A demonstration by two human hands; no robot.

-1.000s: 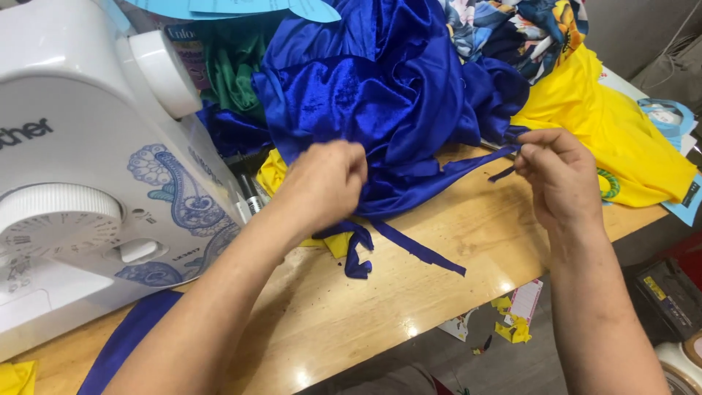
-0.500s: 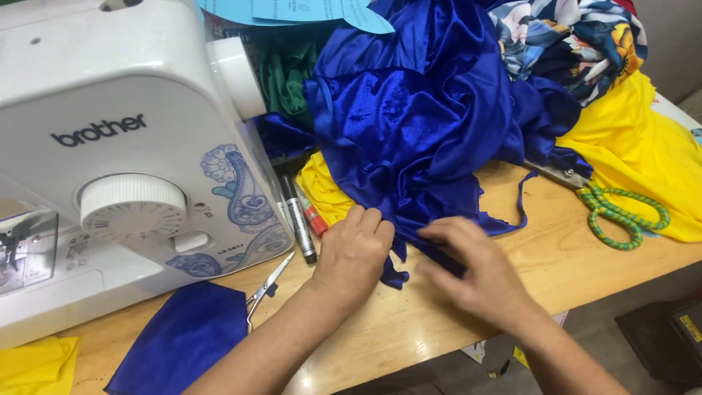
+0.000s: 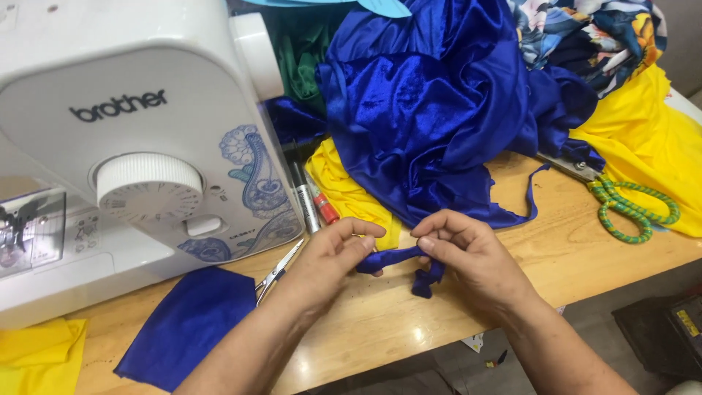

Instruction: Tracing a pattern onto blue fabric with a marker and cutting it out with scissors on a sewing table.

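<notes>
**Two hands pinch a narrow blue fabric strip at the edge of a sewing table**

Head view: the left hand (image 3: pixel 330 256) and the right hand (image 3: pixel 468 252) meet just above the wooden table (image 3: pixel 585 256), near its front edge. Between them runs a narrow blue strip (image 3: pixel 395 257) of shiny fabric. The left hand is closed on one end of it, thumb and fingertips pressed together. The right hand is closed on the other end, fingers curled over the strip, and a short folded tail of the strip hangs below its thumb. The strip is held just off the wood, in front of the heap of cloth.

Behind the hands lies a large pile of royal-blue satin (image 3: pixel 431 102), bunched and folded, and a thin blue band trails from it across the table toward the right. Under its near edge a piece of yellow fabric (image 3: pixel 344 186) shows, and more yellow cloth (image 3: pixel 651 139) spreads at the far right, beneath a patterned floral fabric (image 3: pixel 585 33). Scissors with green wrapped handles (image 3: pixel 629 208) lie on the table beside that yellow cloth, well apart from the hands.

To the left stands a white sewing machine (image 3: pixel 131 139) with blue ornament on its side. Two marker pens (image 3: pixel 313 201) lie just beside its base. Small thread snips (image 3: pixel 278 272) rest near the left wrist, next to a flat blue fabric piece (image 3: pixel 183 325). A yellow scrap (image 3: pixel 36 355) sits at the lower left corner.
</notes>
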